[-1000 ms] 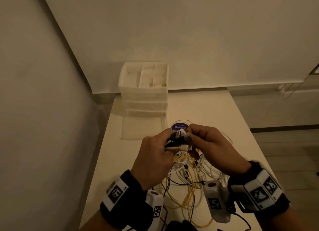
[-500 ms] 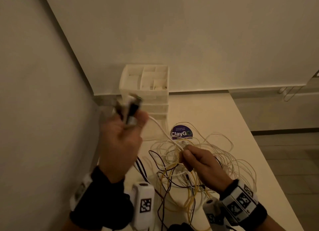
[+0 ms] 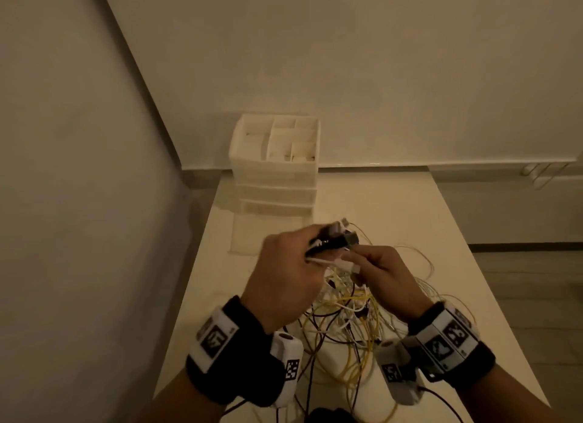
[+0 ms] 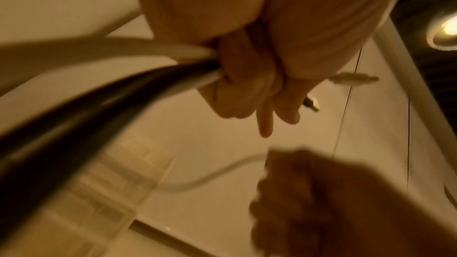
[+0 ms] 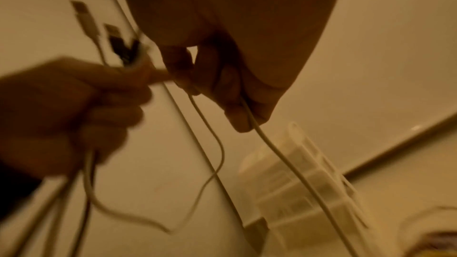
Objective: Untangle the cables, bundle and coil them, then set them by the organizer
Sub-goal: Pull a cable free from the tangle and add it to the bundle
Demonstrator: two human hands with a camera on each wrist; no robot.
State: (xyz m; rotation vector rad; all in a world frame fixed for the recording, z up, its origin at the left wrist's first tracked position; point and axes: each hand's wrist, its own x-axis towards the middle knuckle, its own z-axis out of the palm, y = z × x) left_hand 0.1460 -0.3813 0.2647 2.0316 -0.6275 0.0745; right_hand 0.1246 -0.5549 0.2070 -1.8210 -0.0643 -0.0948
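A tangle of yellow, white and black cables [image 3: 353, 324] lies on the white table [image 3: 394, 211] under my hands. My left hand [image 3: 290, 274] grips a bunch of cable ends [image 3: 334, 238], black and white, with plugs sticking out past the fingers; in the left wrist view the cables [image 4: 153, 69] run into its fist. My right hand [image 3: 381, 271] pinches a white cable [image 5: 262, 136] right beside the left hand's bunch. The white drawer organizer [image 3: 277, 167] stands at the table's back left.
A wall runs close along the table's left side, another behind the organizer. A flat translucent sheet [image 3: 252, 236] lies in front of the organizer. The table's right edge [image 3: 492, 264] drops to the floor.
My left hand, raised up to the left with the plug ends half a second ago, has come back down to the middle. My right hand has risen from the tangle to meet it.
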